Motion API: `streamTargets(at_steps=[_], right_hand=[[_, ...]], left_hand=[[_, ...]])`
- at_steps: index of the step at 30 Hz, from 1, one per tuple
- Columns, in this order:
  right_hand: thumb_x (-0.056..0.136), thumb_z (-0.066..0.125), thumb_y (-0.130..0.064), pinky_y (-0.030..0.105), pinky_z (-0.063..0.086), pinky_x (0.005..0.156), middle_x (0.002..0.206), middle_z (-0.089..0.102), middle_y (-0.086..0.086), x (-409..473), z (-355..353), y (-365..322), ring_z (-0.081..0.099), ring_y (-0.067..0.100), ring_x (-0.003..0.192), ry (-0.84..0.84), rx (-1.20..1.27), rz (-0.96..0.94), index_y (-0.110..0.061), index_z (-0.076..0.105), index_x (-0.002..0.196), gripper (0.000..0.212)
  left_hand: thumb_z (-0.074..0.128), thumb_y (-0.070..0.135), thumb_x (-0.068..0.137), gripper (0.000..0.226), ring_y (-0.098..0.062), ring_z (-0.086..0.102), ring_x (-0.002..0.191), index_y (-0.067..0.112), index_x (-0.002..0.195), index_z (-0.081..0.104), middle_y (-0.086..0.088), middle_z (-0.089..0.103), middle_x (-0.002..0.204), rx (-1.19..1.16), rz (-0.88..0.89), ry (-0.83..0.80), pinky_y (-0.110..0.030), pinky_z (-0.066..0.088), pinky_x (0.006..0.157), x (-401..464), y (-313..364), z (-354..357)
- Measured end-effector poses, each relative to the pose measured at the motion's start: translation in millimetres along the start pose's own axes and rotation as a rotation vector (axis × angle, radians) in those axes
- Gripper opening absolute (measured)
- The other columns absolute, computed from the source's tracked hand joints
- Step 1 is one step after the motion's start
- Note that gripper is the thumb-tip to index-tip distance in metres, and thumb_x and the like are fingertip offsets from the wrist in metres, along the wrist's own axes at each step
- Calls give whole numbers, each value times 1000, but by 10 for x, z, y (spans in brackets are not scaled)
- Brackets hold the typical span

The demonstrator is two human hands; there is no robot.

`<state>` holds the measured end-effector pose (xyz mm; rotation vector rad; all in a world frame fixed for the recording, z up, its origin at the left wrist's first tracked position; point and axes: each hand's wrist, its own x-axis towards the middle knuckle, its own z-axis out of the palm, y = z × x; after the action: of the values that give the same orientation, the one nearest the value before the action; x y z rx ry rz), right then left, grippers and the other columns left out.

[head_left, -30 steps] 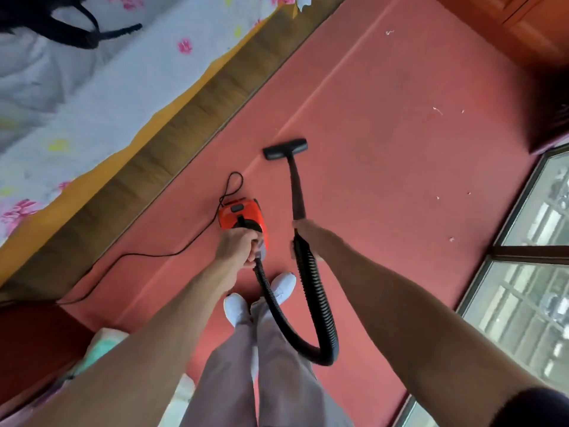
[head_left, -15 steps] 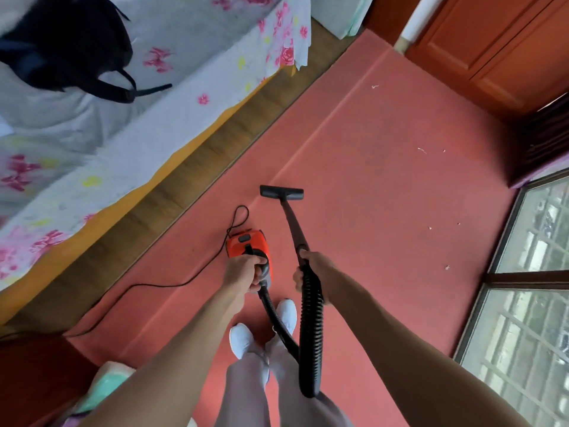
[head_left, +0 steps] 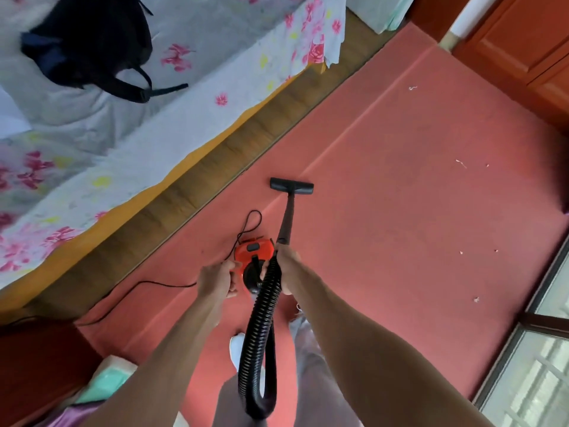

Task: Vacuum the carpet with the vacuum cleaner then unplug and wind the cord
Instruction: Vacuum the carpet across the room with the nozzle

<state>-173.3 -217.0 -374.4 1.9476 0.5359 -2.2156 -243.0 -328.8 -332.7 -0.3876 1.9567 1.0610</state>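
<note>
Orange vacuum cleaner (head_left: 254, 252), black hose (head_left: 258, 340), salmon-red carpet (head_left: 385, 226), seemingly pink-flowered bedsheet (head_left: 184, 87).

No readable text, labels, brands or numbers anywhere; the orange vacuum cleaner (head_left: 254, 252) body shows only a dark blurred patch, nothing legible.

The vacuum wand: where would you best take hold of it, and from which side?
Grip the wand at its near, upper end, where the ribbed hose joins, coming from its right side. The thin tube slopes up from the floor nozzle toward the person, and the right hand holds it there.
</note>
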Motion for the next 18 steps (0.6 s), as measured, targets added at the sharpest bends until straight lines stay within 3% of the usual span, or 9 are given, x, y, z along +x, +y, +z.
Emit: streamTargets(at_steps=[4,7,12,18], right_hand=[[87,57,-24,27,43,40,55,52,6,281,51,-300,47,19,38,-4,0,53,-8,59,93,17],[94,49,-27,26,44,41,49,49,6,443,-45,-940,47,18,35,-12,-42,-6,-9,50,84,21],[100,42,-31,19,41,35,57,42,7,735,-380,-1906,43,16,28,31,-90,-97,-11,39,89,23],[98,41,-39,19,38,36,43,42,5,324,-323,-1283,39,16,31,-105,-27,128,-10,52,58,50]], left_hand=[[52,7,88,18,-13,40,41,4,89,70,-2,50,55,-27,-24,62,-25,44,46,159,172,246],[51,5,91,18,-16,40,46,3,88,68,-4,49,56,-60,-27,67,-27,43,49,199,397,517],[49,4,92,21,-17,35,46,2,85,68,-6,45,56,-74,23,59,-30,37,53,273,631,884],[53,4,89,17,-17,40,47,5,83,70,-5,49,57,-69,-4,104,-28,42,50,275,782,943]])
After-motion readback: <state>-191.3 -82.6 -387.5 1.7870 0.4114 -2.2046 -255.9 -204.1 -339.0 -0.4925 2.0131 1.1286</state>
